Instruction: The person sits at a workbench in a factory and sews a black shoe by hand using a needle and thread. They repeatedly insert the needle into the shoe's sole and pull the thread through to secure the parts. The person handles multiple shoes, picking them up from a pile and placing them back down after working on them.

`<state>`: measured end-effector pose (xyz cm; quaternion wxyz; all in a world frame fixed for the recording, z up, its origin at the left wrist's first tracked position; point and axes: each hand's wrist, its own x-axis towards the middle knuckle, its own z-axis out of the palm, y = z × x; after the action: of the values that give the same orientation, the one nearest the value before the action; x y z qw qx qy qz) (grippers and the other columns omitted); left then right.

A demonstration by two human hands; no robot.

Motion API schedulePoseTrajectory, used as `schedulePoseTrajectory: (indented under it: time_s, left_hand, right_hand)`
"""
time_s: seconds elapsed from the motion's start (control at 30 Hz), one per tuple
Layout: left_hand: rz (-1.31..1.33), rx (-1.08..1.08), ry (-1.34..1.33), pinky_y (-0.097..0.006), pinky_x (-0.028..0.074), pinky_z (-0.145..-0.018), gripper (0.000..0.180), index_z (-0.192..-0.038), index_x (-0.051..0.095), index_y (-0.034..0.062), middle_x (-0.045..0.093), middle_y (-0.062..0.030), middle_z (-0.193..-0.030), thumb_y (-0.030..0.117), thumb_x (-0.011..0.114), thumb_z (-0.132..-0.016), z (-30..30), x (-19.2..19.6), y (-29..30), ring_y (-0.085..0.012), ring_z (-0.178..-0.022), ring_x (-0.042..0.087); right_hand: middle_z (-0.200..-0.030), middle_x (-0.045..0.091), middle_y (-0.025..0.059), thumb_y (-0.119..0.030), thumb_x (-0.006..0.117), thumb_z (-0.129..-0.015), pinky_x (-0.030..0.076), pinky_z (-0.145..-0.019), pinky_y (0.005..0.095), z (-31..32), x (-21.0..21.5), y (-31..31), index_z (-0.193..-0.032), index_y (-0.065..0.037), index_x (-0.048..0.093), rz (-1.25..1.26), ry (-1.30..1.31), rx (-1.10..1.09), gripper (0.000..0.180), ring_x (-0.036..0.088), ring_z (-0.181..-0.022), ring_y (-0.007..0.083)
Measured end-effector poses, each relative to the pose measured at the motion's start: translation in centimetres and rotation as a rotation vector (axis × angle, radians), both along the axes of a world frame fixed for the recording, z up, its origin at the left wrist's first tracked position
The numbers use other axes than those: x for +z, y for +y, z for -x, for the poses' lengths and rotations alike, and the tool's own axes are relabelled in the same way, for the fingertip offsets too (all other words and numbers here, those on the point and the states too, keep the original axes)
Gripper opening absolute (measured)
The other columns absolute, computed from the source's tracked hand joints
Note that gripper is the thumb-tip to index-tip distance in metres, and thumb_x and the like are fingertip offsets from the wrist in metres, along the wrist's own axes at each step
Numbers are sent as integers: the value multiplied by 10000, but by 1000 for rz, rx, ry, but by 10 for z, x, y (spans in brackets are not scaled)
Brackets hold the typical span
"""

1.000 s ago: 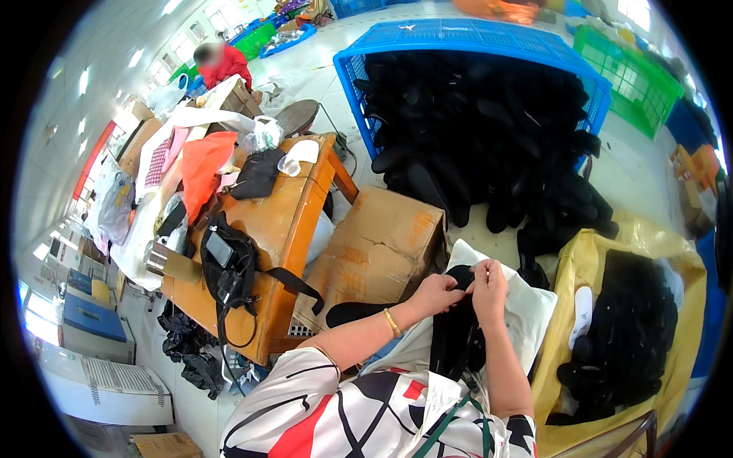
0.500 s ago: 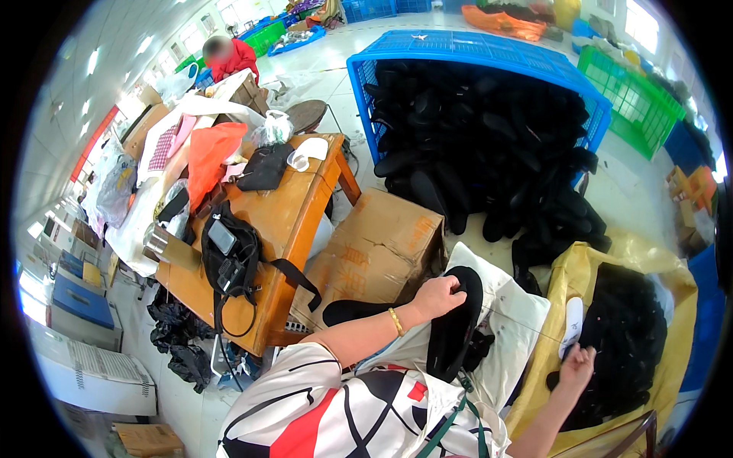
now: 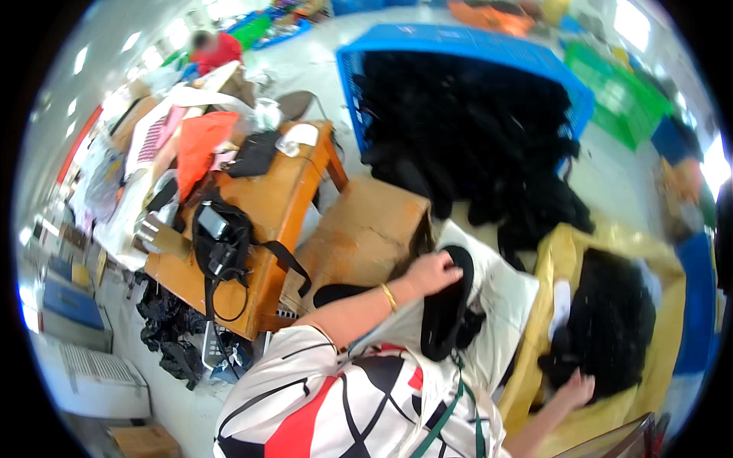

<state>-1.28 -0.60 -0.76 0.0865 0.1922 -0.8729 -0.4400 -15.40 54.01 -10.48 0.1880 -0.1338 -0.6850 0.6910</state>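
My left hand [image 3: 435, 273] is closed on the upper end of a black insole [image 3: 443, 324], which stands upright against my lap. Under it lies a white cloth or sack [image 3: 500, 294]. Another long black piece [image 3: 336, 294] sticks out to the left, partly behind my forearm. At the right, my right hand [image 3: 575, 390] is over the near edge of black insoles [image 3: 611, 328] inside a yellow bag [image 3: 527, 366]. Motion blur hides whether its fingers hold anything. Beside the black pile in the bag is a white sole-shaped piece [image 3: 561, 305].
A tipped blue crate [image 3: 466, 42] spills black insoles [image 3: 466, 130] toward me. A cardboard box [image 3: 366, 225] stands between it and a wooden table [image 3: 267, 202] carrying a black bag [image 3: 221, 237]. A green crate [image 3: 618, 95] is at far right; a person in red [image 3: 217, 53] is far left.
The whole view has shifted slightly and blurred. My right hand has moved down from beside the white piece toward the bag's near side. My left hand keeps hold of the insole.
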Motion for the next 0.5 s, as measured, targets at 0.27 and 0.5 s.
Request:
schedulePoseTrajectory:
  time_s: [0.27,0.5]
  left_hand:
    - [-149,147,-45,-296,466,-561,592,-762,610,-10,581,-92,-591,542,545,-967,-32,10,-24,-176,-543,566]
    - [-506,132,-337,-224,438,-451,476,-766,605,28,566,-14,-573,467,621,-950,-20,26,-10,-94,-469,537]
  right_hand:
    - [-988,587,29,-58,571,-972,504,-814,269,-26,59,-195,-1110,-6,611,-115,-62,582,152,575,-890,109]
    - [-904,623,129,-91,655,-883,508,-749,361,-52,102,-320,-1077,-40,650,-634,171,1047,201,624,-848,290]
